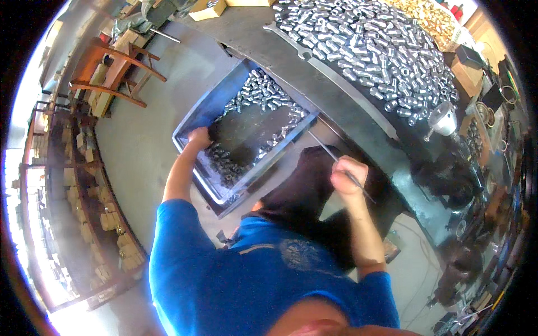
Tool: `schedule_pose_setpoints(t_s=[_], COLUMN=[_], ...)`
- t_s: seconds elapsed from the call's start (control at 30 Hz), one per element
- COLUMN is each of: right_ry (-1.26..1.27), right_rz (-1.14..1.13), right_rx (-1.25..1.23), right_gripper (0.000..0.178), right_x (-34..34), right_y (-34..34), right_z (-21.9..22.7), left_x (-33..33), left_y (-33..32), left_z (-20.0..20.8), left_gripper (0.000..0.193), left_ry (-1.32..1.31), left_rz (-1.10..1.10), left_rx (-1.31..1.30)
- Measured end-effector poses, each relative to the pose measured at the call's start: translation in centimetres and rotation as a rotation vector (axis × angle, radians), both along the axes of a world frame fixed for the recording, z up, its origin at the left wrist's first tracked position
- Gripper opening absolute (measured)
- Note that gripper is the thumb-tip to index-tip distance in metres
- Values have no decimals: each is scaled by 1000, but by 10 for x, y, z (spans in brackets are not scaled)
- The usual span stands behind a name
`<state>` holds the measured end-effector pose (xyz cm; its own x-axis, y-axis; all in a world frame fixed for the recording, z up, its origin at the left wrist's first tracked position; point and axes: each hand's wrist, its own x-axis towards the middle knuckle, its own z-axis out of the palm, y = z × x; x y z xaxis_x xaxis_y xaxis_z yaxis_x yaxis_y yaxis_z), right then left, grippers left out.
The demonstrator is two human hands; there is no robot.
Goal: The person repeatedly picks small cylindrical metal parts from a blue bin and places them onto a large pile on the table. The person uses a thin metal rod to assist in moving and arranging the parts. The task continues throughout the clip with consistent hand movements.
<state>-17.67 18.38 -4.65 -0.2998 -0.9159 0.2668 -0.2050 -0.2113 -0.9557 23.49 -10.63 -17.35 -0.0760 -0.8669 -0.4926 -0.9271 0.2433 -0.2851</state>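
Observation:
A blue plastic crate point(216, 96) holds many small silvery metal fittings point(263, 89), gathered along its sides around a bare dark patch of its bottom. My left hand point(199, 136) reaches over the crate's left rim, its fingers curled just inside the wall beside a darker group of fittings. What those fingers hold, if anything, is hidden. In my right hand point(348, 172), closed in a fist, is a thin metal rod point(322, 144). One end of the rod points at the crate's right corner; the other sticks out below the fist.
A dark workbench point(358, 131) runs along the right, heaped with silvery fittings point(358, 47) and brass-coloured ones point(428, 19). On it lie a wrench point(288, 40) and a long flat metal bar point(353, 98). A wooden chair point(117, 75) stands at far left, near loaded shelves point(73, 196).

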Motion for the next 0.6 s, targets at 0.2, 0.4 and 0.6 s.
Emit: schedule_pose_setpoints(t_s=[0.2,0.4,0.6], right_ry=[-9,-3,-67], right_rz=[44,14,35], right_rx=[6,27,22], right_gripper=[20,28,29], right_x=[2,-1,4], right_y=[-1,1,3], right_z=[12,7,5], left_x=[32,3,-45], left_y=[-25,-10,31], left_z=[-27,-2,56], left_gripper=[49,37,24], left_ry=[129,399,1528], left_rz=[128,145,750], left_rx=[50,-54,233])
